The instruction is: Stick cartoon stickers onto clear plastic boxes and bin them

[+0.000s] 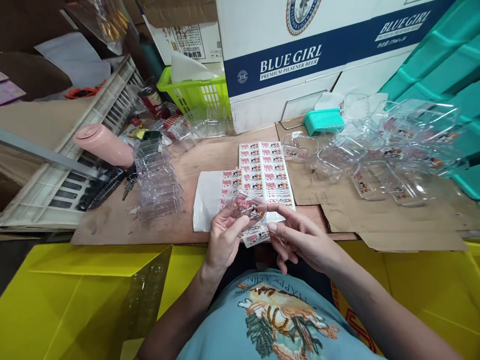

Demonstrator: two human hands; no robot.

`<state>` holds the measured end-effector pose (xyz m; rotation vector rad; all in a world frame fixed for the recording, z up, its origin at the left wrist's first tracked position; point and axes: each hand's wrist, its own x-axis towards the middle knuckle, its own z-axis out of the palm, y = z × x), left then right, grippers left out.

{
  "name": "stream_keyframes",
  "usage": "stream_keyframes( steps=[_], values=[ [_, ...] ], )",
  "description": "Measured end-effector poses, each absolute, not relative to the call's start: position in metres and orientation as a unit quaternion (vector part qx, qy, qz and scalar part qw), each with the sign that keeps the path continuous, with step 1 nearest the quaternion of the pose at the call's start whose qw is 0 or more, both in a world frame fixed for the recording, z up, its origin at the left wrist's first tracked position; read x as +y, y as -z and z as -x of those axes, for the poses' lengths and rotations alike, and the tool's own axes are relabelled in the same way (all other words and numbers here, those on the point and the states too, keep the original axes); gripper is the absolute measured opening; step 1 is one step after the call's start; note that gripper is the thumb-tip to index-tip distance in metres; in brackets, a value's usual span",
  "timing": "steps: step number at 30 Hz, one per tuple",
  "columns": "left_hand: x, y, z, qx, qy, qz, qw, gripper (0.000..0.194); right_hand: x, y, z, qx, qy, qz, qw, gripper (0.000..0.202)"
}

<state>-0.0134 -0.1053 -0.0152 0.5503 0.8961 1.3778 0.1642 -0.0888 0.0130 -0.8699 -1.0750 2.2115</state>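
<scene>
My left hand (pixel 225 237) is closed on a small clear plastic box (pixel 240 201), with its thumb along the near side. On the box is a sticker (pixel 246 207) with pink lettering and a cartoon cat. My right hand (pixel 296 235) is at the right edge of the box. Its index fingertip touches the sticker's end, while the thumb stays apart and the other fingers hang loosely curled below. Beneath both hands lie sheets of matching stickers (pixel 275 172), with a bare white backing part (pixel 208 200) on the left.
A stack of clear boxes (pixel 159 185) stands left, beside a pink bottle (pixel 103 145) and keys (pixel 129 185). Clear boxes with stickers (pixel 403 150) are piled on cardboard (pixel 345 220) at right. Behind are a green basket (pixel 198 95), a beer carton (pixel 285 65) and a teal container (pixel 323 121).
</scene>
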Motion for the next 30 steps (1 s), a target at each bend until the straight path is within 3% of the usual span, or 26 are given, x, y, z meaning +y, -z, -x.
stream_keyframes(
  steps=[4, 11, 13, 16, 18, 20, 24, 28, 30],
  values=[
    [-0.103, 0.016, 0.012, 0.403, -0.629, -0.209, 0.631, 0.017, -0.089, -0.012, -0.161, -0.407, -0.811, 0.329, 0.262, 0.056],
    [-0.102, 0.019, 0.001, 0.46, -0.671, -0.24, 0.529, 0.016, -0.091, -0.014, -0.153, -0.467, -0.754, 0.375, 0.27, 0.054],
    [-0.101, 0.019, -0.001, 0.472, -0.678, -0.259, 0.501, 0.019, -0.093, -0.009, -0.152, -0.555, -0.655, 0.433, 0.274, 0.052],
    [-0.099, 0.016, -0.002, 0.469, -0.693, -0.286, 0.467, 0.024, -0.095, 0.001, -0.15, -0.703, -0.36, 0.531, 0.306, 0.051],
    [-0.096, 0.014, -0.002, 0.466, -0.696, -0.295, 0.46, 0.025, -0.096, 0.006, -0.148, -0.765, -0.187, 0.522, 0.328, 0.056],
    [-0.094, 0.01, -0.002, 0.464, -0.686, -0.283, 0.483, 0.023, -0.096, 0.008, -0.146, -0.823, -0.107, 0.452, 0.327, 0.065],
    [-0.087, -0.001, -0.004, 0.423, -0.693, -0.209, 0.545, 0.016, -0.092, 0.007, -0.146, -0.856, -0.11, 0.394, 0.317, 0.08],
    [-0.083, -0.008, -0.008, 0.403, -0.633, -0.269, 0.603, 0.02, -0.076, -0.001, -0.159, -0.758, -0.268, 0.412, 0.428, 0.073],
    [-0.078, -0.003, 0.001, 0.419, -0.577, -0.371, 0.594, 0.033, -0.057, -0.012, -0.182, -0.729, -0.248, 0.417, 0.482, 0.065]
  ],
)
